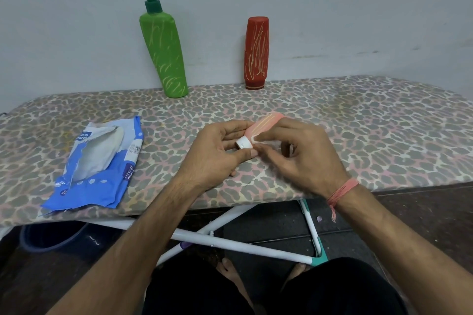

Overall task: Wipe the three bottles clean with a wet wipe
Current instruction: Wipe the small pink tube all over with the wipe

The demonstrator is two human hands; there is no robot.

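A small pink bottle (pixel 266 124) with a white cap (pixel 243 143) and pale scribble marks lies tilted between my hands above the board. My left hand (pixel 217 153) grips its cap end with thumb and fingers. My right hand (pixel 304 151) pinches a small white wet wipe (pixel 258 138) against the bottle near the cap. A tall green pump bottle (pixel 163 51) leans at the back by the wall. A red bottle (pixel 256 52) stands cap-down to its right. Both carry yellowish scribbles.
A torn-open blue wet wipe pack (pixel 99 163) lies on the left of the leopard-print ironing board (pixel 384 135). Under the board are white crossed legs (pixel 230 240) and a dark blue bucket (pixel 51 236). A pale wall stands right behind.
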